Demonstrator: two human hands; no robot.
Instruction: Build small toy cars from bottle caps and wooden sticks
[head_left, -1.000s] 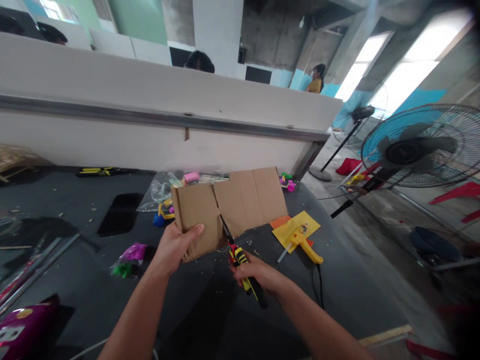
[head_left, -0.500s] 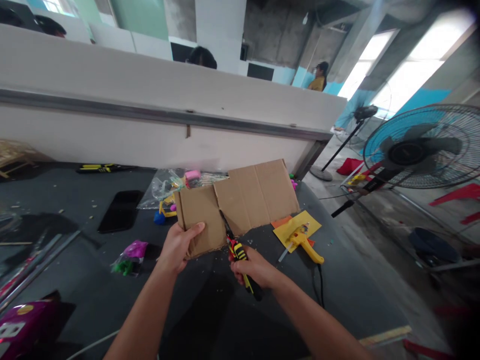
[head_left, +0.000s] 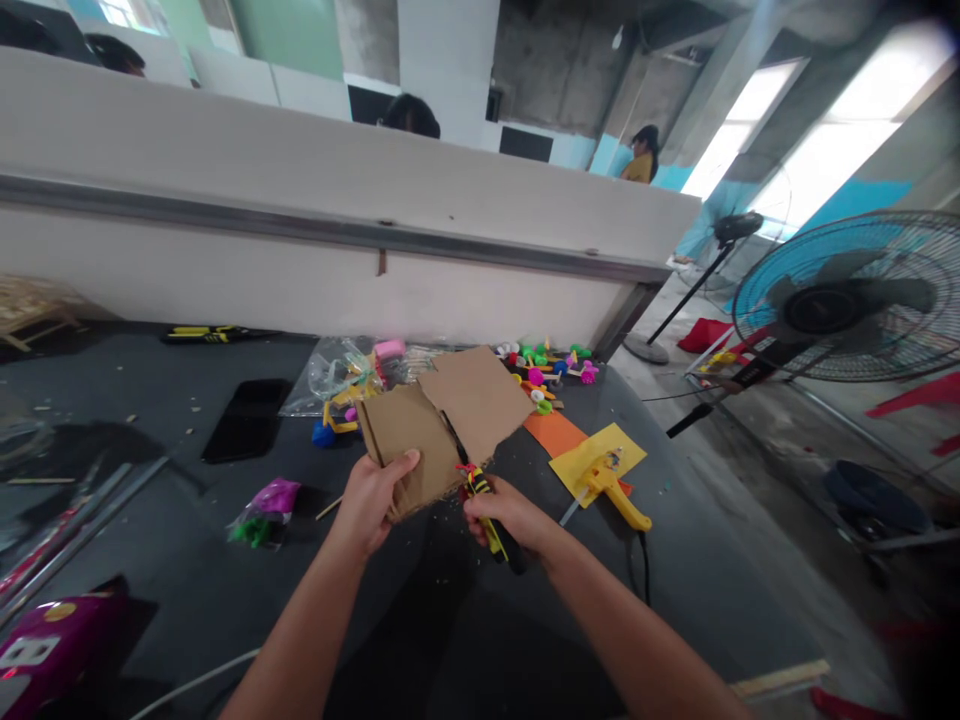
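Note:
My left hand (head_left: 379,495) grips the near left edge of a brown cardboard piece (head_left: 405,435), thumb on top. My right hand (head_left: 506,515) is closed round yellow-and-black handled snips (head_left: 487,510) with a red part near the pivot. Their dark blades lie in a slit that runs across the cardboard from its near edge. Right of the slit, the cardboard flap (head_left: 480,395) is tilted and stands apart from the left part along the cut. Both parts are held above the dark table (head_left: 420,640).
Right of my hands lies a yellow glue gun (head_left: 611,485) on yellow and orange sheets (head_left: 555,437). Small colourful parts (head_left: 551,370) lie behind. A phone (head_left: 246,420), a bagged purple-green item (head_left: 266,510) and another yellow-black tool (head_left: 214,334) are leftward. A fan (head_left: 825,300) stands right.
The cardboard right of the slit has turned and looks much narrower, uncovering colourful parts and more of the orange sheet. Both hands keep their holds and have shifted slightly.

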